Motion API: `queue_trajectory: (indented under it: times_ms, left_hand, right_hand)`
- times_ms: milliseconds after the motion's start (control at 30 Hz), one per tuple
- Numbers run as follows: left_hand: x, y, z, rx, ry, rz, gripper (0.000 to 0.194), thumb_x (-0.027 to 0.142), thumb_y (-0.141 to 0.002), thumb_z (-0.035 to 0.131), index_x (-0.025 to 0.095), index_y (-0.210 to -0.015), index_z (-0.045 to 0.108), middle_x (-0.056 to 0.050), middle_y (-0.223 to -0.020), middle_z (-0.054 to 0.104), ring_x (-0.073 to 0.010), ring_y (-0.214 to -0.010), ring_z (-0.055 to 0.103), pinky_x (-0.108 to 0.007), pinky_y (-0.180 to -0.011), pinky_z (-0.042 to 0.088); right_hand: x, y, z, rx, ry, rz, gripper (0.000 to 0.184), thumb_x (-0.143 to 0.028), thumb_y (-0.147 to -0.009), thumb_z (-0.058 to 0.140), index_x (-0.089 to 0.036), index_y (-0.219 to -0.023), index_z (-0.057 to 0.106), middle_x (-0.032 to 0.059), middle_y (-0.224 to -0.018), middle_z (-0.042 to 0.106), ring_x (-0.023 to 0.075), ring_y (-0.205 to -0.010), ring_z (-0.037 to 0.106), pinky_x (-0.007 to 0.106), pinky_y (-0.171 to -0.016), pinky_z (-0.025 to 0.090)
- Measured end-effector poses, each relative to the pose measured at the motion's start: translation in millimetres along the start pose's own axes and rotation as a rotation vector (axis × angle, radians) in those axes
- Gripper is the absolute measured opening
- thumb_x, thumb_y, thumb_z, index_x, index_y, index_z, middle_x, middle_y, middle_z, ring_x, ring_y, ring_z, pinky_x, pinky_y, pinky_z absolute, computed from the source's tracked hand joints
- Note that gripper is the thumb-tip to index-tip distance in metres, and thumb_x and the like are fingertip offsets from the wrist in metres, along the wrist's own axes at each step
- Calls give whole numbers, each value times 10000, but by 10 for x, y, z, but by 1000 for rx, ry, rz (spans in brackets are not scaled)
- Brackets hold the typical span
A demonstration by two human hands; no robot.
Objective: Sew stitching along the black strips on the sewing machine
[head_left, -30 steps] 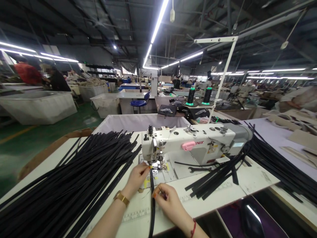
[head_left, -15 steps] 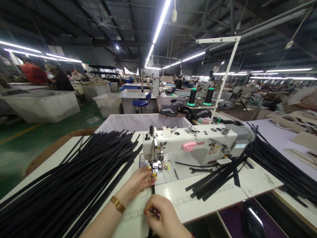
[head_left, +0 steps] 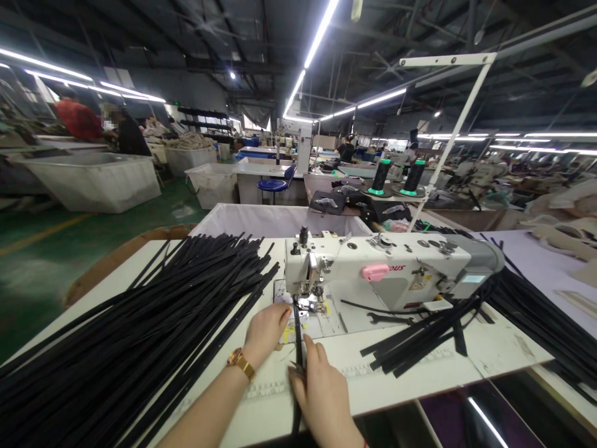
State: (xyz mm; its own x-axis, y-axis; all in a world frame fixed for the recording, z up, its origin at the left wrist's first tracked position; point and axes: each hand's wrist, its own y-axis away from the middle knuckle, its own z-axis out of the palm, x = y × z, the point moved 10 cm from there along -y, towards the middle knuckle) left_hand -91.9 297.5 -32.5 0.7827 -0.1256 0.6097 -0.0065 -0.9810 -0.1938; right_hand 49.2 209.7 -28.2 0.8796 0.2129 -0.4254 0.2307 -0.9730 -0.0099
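Note:
A black strip [head_left: 299,330] runs from under the presser foot of a white sewing machine [head_left: 345,264] toward me, over the table's front part. My left hand [head_left: 267,330], with a gold watch at the wrist, is just left of the strip by the needle area. Its fingertips are pinched together; what they hold, if anything, is too small to make out. Closer to me, my right hand [head_left: 321,389] has the strip between thumb and fingers, its index finger pointing along it. A small dark pointed piece shows at its thumb, its kind unclear.
Many black strips [head_left: 186,311] lie heaped on the left of the table. A shorter bundle [head_left: 415,345] and a wrench [head_left: 389,319] lie at the right. Behind the machine stand a lined bin [head_left: 280,218] and thread cones [head_left: 381,177]. Farther off are people.
My left fingers have come together and shifted slightly left of the strip, uncovering it at the presser foot. My right hand has moved forward along the strip, and its index finger has straightened.

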Motion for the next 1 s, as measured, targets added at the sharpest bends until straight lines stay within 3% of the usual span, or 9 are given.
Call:
queue_trajectory:
  times_ms: [233,400,600,767,1000]
  left_hand:
    - [103,21,-2,-14,-165,132,275,300,-972,437,233,-920,698,-40,-892,682,-207,-821,643,-275,-670,408]
    - [109,22,12,-43,-229,141,309,295,-984,416,219,-885,698,-43,-848,666,-193,-780,641,-262,-635,398]
    - [125,34,34,-62,-262,153,330,294,-988,396,203,-847,680,-54,-814,657,-193,-733,631,-273,-600,384]
    - [134,43,72,-62,-283,167,322,286,-986,399,198,-849,677,-55,-783,651,-191,-701,620,-283,-577,367]
    - [182,56,101,-41,-291,228,312,238,-988,383,200,-861,666,-49,-788,649,-201,-701,612,-301,-583,365]
  right_hand:
    - [-56,-324,6,-22,-72,74,551,-141,-763,438,-170,-1309,506,129,-1047,716,325,-890,699,405,-729,515]
    - [16,-310,42,-42,-116,79,561,-119,-738,432,-174,-1285,548,129,-1039,725,301,-921,693,358,-747,499]
    - [59,-220,93,-83,-222,54,424,-91,-734,422,-218,-1079,633,75,-894,731,231,-839,694,277,-726,475]
    - [97,-142,136,-116,-249,68,484,-96,-746,433,-211,-1194,576,82,-941,728,247,-907,691,298,-775,487]
    - [102,-135,153,-140,-224,52,458,-100,-751,430,-241,-1162,578,52,-871,725,243,-821,701,286,-701,477]
